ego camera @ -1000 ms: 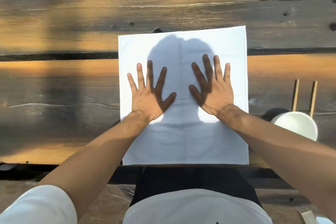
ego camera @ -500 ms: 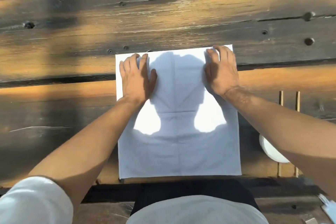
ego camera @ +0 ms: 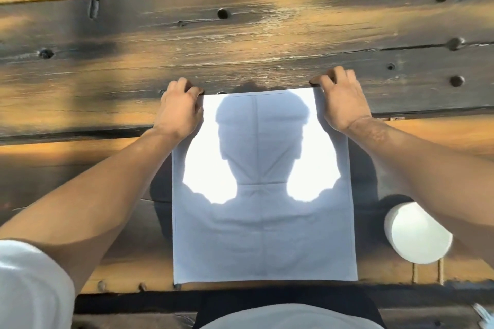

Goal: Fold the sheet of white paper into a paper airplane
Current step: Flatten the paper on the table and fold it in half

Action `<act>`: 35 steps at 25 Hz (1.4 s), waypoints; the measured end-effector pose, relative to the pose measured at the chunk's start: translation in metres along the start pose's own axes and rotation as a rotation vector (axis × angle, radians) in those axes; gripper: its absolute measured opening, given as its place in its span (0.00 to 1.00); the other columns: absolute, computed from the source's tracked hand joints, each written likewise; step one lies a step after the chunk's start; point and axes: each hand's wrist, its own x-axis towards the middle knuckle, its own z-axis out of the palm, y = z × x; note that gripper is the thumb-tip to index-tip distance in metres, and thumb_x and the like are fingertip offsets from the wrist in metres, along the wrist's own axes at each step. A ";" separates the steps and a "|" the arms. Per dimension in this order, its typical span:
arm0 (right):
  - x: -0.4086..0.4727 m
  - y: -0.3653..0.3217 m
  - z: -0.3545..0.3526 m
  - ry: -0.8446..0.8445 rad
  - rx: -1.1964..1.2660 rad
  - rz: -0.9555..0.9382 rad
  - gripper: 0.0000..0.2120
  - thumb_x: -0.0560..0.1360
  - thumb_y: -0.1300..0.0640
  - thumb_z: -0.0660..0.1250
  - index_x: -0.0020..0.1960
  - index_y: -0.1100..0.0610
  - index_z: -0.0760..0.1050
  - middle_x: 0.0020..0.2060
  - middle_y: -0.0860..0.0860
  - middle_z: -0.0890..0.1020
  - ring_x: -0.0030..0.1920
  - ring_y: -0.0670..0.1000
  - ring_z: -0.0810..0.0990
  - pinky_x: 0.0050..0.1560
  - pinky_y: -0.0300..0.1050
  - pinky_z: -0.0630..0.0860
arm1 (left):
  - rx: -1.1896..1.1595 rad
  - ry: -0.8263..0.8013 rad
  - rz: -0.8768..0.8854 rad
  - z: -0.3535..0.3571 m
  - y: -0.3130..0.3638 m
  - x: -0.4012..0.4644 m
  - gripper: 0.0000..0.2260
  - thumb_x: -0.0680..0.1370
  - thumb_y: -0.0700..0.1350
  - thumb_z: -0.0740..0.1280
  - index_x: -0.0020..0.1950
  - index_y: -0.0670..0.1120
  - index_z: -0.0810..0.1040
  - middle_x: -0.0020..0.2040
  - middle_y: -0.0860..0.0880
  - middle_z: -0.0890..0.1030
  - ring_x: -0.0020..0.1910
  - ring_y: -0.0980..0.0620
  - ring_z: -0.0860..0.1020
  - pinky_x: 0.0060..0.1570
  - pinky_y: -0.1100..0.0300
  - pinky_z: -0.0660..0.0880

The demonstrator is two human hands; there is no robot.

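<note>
A table of dark, weathered wooden planks, streaked with orange light and dotted with bolt holes, carries everything. A white sheet of paper lies flat on it, its far corners under the curled fingers of the left hand and the fingers of the right hand. A white cup rests on the planks well back from the right fingers, beside the paper's right edge.
</note>
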 end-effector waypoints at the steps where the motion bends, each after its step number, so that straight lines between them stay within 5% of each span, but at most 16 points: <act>1: 0.001 0.003 0.001 0.007 -0.013 0.024 0.22 0.77 0.66 0.61 0.69 0.57 0.73 0.61 0.61 0.72 0.61 0.64 0.69 0.64 0.57 0.69 | -0.005 -0.007 -0.011 -0.002 -0.002 0.000 0.18 0.78 0.40 0.68 0.68 0.40 0.78 0.60 0.37 0.74 0.61 0.34 0.71 0.64 0.41 0.71; 5: -0.003 0.010 0.004 0.037 -0.083 0.128 0.16 0.81 0.58 0.59 0.67 0.58 0.74 0.57 0.62 0.73 0.57 0.64 0.70 0.61 0.58 0.70 | 0.061 -0.015 -0.073 -0.009 -0.011 -0.005 0.16 0.79 0.40 0.66 0.67 0.43 0.78 0.58 0.38 0.75 0.62 0.35 0.71 0.63 0.42 0.67; 18: -0.021 0.011 -0.031 -0.004 0.005 0.192 0.11 0.79 0.58 0.64 0.58 0.60 0.80 0.54 0.61 0.76 0.58 0.65 0.74 0.59 0.57 0.73 | -0.135 0.098 -0.180 -0.047 -0.031 -0.033 0.09 0.80 0.43 0.69 0.56 0.41 0.84 0.50 0.40 0.82 0.50 0.39 0.79 0.51 0.49 0.76; 25: -0.072 -0.005 -0.059 0.107 0.246 0.426 0.10 0.81 0.53 0.68 0.56 0.58 0.81 0.54 0.57 0.78 0.53 0.60 0.78 0.57 0.49 0.74 | -0.632 0.163 -0.443 -0.073 -0.015 -0.083 0.03 0.80 0.41 0.71 0.49 0.45 0.84 0.41 0.48 0.85 0.37 0.53 0.83 0.40 0.60 0.80; 28: -0.102 -0.019 -0.072 0.148 0.410 0.580 0.07 0.80 0.50 0.70 0.50 0.54 0.81 0.43 0.52 0.82 0.45 0.53 0.79 0.48 0.41 0.70 | -0.904 0.181 -0.565 -0.079 -0.008 -0.109 0.04 0.80 0.40 0.71 0.49 0.42 0.85 0.42 0.44 0.86 0.39 0.48 0.84 0.45 0.54 0.84; 32: -0.141 -0.037 -0.068 0.234 0.826 0.718 0.06 0.80 0.57 0.70 0.44 0.54 0.81 0.37 0.51 0.85 0.39 0.51 0.83 0.43 0.42 0.77 | -1.183 0.194 -0.687 -0.077 0.001 -0.139 0.07 0.81 0.41 0.69 0.50 0.37 0.84 0.44 0.40 0.86 0.33 0.51 0.84 0.38 0.61 0.84; 35: -0.165 -0.045 -0.070 0.303 1.095 0.814 0.05 0.80 0.62 0.68 0.49 0.57 0.82 0.39 0.53 0.86 0.38 0.50 0.84 0.38 0.36 0.78 | -1.351 0.200 -0.779 -0.076 0.003 -0.159 0.04 0.81 0.38 0.70 0.52 0.38 0.83 0.48 0.37 0.85 0.36 0.50 0.84 0.42 0.61 0.84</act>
